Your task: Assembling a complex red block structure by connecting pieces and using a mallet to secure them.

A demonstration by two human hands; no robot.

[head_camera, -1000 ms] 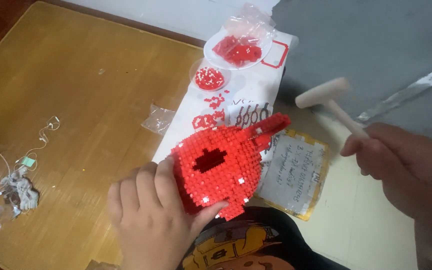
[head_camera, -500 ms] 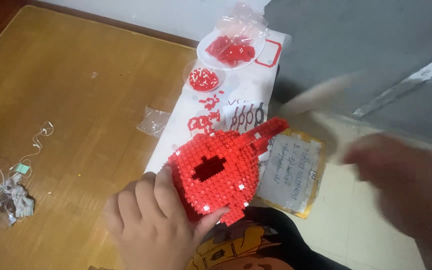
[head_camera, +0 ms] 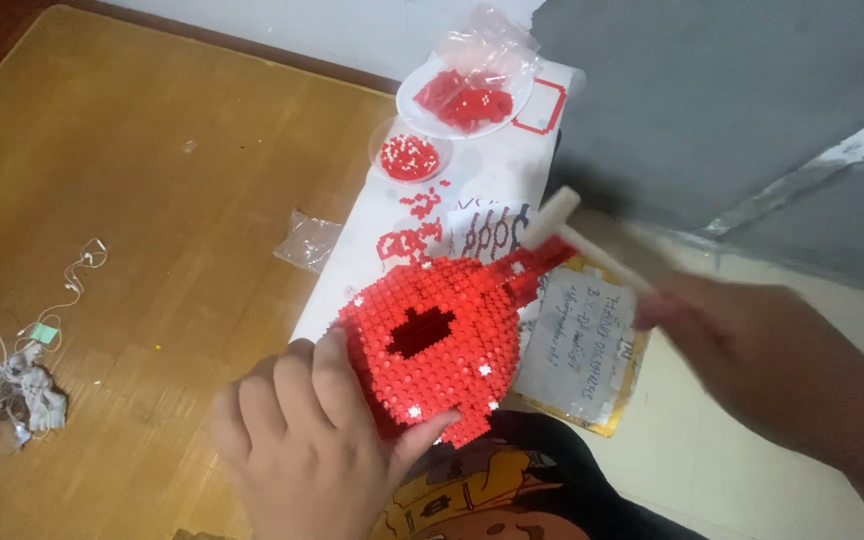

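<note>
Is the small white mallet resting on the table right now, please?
No, the right hand holds the white mallet up above the red brick model.

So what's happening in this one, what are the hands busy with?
A person is working on a red model built from tiny bricks, with a dark gap in its top. The left hand grips the model from its near side. The right hand, blurred, holds a small white hammer whose head sits just above the model's far end. Behind it on a white sheet are a plate and a small dish of loose red pieces. A wooden board lies to the left.
</note>
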